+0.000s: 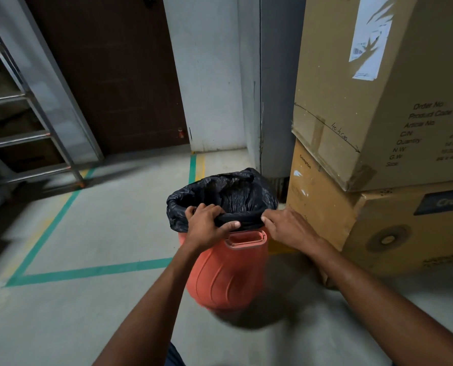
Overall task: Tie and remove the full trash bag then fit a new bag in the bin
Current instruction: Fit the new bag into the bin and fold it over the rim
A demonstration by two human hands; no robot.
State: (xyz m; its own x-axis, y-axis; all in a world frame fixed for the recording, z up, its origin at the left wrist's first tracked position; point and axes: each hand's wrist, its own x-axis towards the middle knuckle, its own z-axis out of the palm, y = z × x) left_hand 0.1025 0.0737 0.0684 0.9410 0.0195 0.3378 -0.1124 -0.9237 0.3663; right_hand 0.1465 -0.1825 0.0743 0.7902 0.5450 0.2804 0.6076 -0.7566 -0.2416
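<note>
An orange plastic bin (225,273) stands on the concrete floor in the middle of the view. A black trash bag (228,196) lines it, with its edge folded down over the rim. My left hand (206,225) grips the bag's folded edge at the near rim, fingers inside and thumb outside. My right hand (288,227) pinches the same edge a little further right. The bag's opening is wide and dark, and what lies inside is hidden.
Stacked cardboard boxes (378,154) stand close to the bin on the right. A grey pillar (275,88) and a brown door (109,70) are behind. A metal rack (27,138) stands at the left. Green tape lines (88,270) mark the floor.
</note>
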